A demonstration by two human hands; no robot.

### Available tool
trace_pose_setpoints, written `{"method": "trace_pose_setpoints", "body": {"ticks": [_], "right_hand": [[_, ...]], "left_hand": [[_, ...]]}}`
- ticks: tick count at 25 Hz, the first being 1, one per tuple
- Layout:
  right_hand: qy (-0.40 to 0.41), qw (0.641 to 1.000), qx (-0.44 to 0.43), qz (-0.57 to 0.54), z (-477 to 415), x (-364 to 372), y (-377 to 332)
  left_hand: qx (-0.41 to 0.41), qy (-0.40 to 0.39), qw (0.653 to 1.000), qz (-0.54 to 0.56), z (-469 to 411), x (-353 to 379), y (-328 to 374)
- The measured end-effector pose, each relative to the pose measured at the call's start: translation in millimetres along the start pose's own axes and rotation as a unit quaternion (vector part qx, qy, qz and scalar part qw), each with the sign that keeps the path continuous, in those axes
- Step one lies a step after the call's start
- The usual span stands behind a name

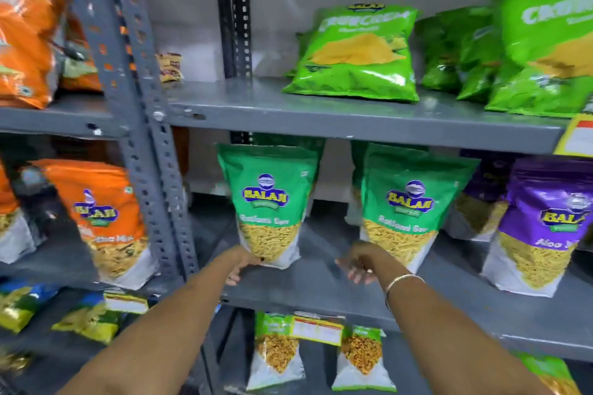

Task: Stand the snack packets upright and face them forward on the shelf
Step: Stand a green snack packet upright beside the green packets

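Note:
Two green Ratlami Sev packets stand upright, facing forward, on the middle grey shelf (321, 285). My left hand (241, 268) touches the lower left corner of the left green packet (269, 202), fingers curled at its base. My right hand (361, 264) hovers with fingers apart just left of the right green packet (407, 208), close to its bottom corner and holding nothing. A purple Aloo Sev packet (539, 228) stands upright further right. More green packets stand behind the front ones.
Light green Crunchem bags (356, 54) lean on the upper shelf (353, 119). Orange packets (106, 218) fill the left rack beyond a grey perforated upright (150, 138). Small packets (276, 353) and a yellow price tag (317, 329) sit below.

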State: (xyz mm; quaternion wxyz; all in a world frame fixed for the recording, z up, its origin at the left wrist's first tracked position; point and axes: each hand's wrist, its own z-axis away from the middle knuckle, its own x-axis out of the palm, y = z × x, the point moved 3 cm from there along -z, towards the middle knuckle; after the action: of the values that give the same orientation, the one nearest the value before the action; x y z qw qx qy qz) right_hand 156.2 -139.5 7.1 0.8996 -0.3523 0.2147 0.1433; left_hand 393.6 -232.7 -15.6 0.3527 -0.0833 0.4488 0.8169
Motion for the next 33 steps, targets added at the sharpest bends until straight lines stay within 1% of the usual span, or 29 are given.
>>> {"method": "trace_pose_setpoints", "body": {"ticks": [2,3,5,6,7,8,10,12,15,18,23,27,30,32,33], "right_hand": [[0.068,0.992,-0.083,-0.062,-3,35,-39],[0.078,0.986,-0.111,-0.093,-1,51,-52],[0.029,0.972,-0.147,-0.179,-7,77,-70],[0.008,0.964,-0.162,-0.209,-11,85,-74],[0.016,0.954,-0.190,-0.231,-18,88,-75],[0.038,0.941,-0.219,-0.253,-22,89,-74],[0.084,0.926,-0.249,-0.271,-21,91,-70],[0.102,0.923,-0.253,-0.271,-13,96,-65],[0.122,0.935,-0.242,-0.229,11,104,-54],[0.138,0.940,-0.238,-0.203,27,111,-45],[0.120,0.940,-0.241,-0.207,36,116,-38],[0.109,0.940,-0.246,-0.209,34,116,-36],[0.097,0.942,-0.243,-0.208,28,116,-35],[0.078,0.946,-0.241,-0.202,28,114,-34],[0.076,0.951,-0.227,-0.195,28,111,-31]], "left_hand": [[0.100,0.031,0.992,0.067,-9,-25,1],[0.140,0.043,0.986,0.075,-14,-33,3],[0.187,0.027,0.980,0.058,-31,-38,6],[0.191,0.010,0.980,0.055,-38,-36,6],[0.197,0.002,0.979,0.057,-41,-34,6],[0.204,0.004,0.977,0.062,-44,-32,5],[0.208,0.023,0.975,0.076,-49,-30,-1],[0.217,0.023,0.973,0.069,-45,-28,-10],[0.223,0.006,0.972,0.069,-26,-24,-20],[0.236,0.009,0.971,0.043,-13,-24,-29],[0.227,0.041,0.973,0.007,-2,-25,-40],[0.217,0.037,0.975,0.007,-4,-22,-43],[0.222,0.006,0.975,-0.010,-8,-23,-42],[0.204,-0.038,0.975,-0.083,-2,-25,-36],[0.169,-0.063,0.976,-0.126,5,-27,-31]]}}
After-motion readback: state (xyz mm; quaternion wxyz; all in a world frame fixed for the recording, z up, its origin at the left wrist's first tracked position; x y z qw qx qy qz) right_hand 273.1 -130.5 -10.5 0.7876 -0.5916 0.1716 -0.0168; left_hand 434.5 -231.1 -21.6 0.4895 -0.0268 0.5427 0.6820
